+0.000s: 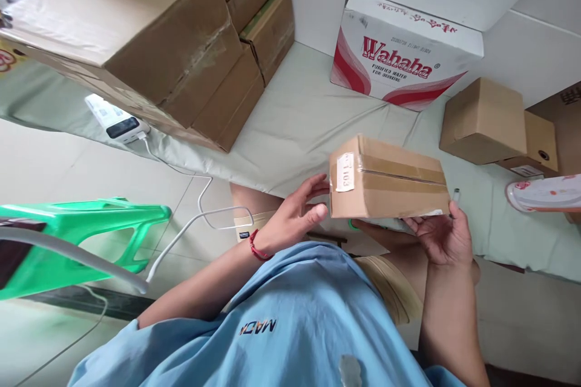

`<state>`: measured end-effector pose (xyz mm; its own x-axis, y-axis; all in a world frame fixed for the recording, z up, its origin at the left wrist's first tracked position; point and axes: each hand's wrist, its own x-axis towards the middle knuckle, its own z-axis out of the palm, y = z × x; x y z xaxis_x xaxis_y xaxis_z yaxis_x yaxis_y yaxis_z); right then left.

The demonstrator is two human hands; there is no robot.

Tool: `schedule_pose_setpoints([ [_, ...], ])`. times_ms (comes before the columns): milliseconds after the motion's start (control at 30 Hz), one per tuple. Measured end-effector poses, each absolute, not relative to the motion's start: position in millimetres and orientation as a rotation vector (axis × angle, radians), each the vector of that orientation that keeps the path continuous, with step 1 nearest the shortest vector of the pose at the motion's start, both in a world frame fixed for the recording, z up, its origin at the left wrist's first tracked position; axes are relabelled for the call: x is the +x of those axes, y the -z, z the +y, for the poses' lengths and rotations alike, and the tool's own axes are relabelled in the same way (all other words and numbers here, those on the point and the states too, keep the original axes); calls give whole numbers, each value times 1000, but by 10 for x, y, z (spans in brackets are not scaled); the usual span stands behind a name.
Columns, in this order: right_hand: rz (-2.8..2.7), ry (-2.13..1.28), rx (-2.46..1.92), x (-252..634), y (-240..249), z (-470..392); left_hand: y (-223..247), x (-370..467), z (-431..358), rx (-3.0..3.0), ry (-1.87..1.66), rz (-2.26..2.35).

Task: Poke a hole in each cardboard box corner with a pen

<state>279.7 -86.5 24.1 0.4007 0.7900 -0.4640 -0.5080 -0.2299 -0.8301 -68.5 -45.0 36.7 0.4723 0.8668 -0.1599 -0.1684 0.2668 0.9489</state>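
Note:
A taped brown cardboard box [399, 184] with a white label on its left end is held above the front edge of the cloth-covered surface. My right hand [442, 233] grips its lower right corner, thumb at the right end and fingers underneath. Beside the box's left end is my left hand [302, 211], its fingers and thumb apart and nothing held in it; a red bracelet circles the wrist. Whether its fingertips touch the box is hard to tell.
Large brown cartons [167, 30] stack at the left near a white power bank [122, 127] with a cable. Behind stands a Wahaha carton [399, 60]. Small boxes [485, 121] and a white roll [544, 193] lie right; a green stool [86, 211] stands lower left.

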Motion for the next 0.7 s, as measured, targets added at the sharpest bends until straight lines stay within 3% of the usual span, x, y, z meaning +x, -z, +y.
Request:
schedule_pose_setpoints([
  [433, -604, -967, -1409, 2450, -642, -910, -102, -744, -68, 687, -696, 760],
  [700, -703, -1093, -1421, 2521, -577, -897, -146, -818, -67, 884, -914, 775],
])
